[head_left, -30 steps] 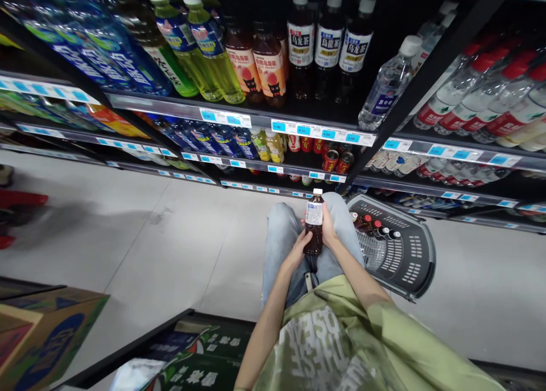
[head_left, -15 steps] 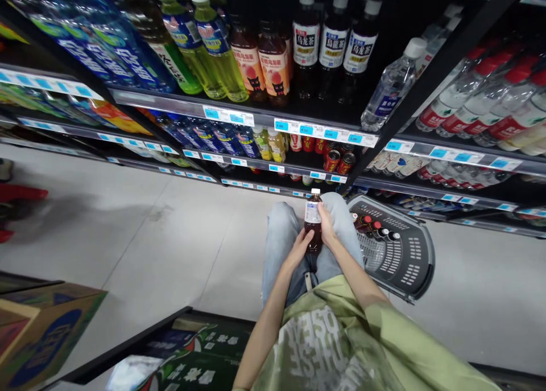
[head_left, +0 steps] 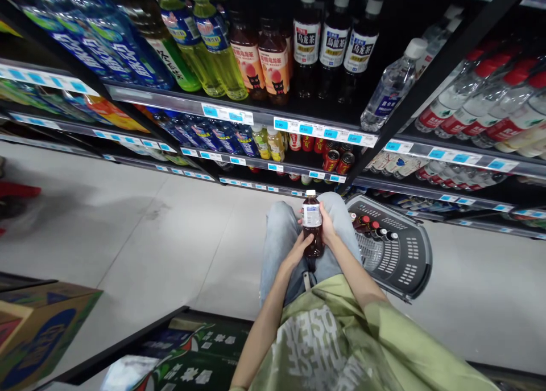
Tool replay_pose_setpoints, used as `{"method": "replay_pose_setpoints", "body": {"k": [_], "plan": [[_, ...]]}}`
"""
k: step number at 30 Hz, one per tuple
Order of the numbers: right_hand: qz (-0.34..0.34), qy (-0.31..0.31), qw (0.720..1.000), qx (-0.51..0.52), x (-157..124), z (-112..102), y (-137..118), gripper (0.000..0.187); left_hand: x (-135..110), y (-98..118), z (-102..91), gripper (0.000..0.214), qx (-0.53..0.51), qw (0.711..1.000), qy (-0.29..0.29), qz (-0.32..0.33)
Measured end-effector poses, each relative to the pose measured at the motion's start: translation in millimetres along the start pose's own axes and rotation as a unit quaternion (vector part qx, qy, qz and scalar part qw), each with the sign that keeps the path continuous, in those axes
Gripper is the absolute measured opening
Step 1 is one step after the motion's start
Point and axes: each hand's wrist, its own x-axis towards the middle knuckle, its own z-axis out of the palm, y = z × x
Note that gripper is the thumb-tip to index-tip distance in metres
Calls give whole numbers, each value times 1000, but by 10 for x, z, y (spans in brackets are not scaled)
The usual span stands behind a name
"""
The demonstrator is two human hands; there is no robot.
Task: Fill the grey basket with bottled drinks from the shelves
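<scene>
Currently a dark-liquid bottle (head_left: 312,223), white-capped and with a pale label, is upright between the person's knees, in front of the shelves. The left hand (head_left: 301,246) is wrapped around its lower left side, and the right hand (head_left: 327,226) grips it from the right, higher up. Just right of the legs, a grey basket (head_left: 416,254) holds several capped bottles (head_left: 376,227). On the far shelf (head_left: 262,115) are dark bottles with white labels (head_left: 335,41); near left is a cardboard box (head_left: 46,331)
</scene>
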Motion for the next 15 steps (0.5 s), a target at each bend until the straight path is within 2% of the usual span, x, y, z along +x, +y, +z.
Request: {"method": "replay_pose_setpoints", "body": {"k": [4,15], "plan": [[-29,12,999,22,32,-29,14,63,32,-62,-15,81,-31,999,-6,-2],[-23,20,999,20,23,-1,-16,61,50,-71,-13,85,-25,1000,-12,0]]}}
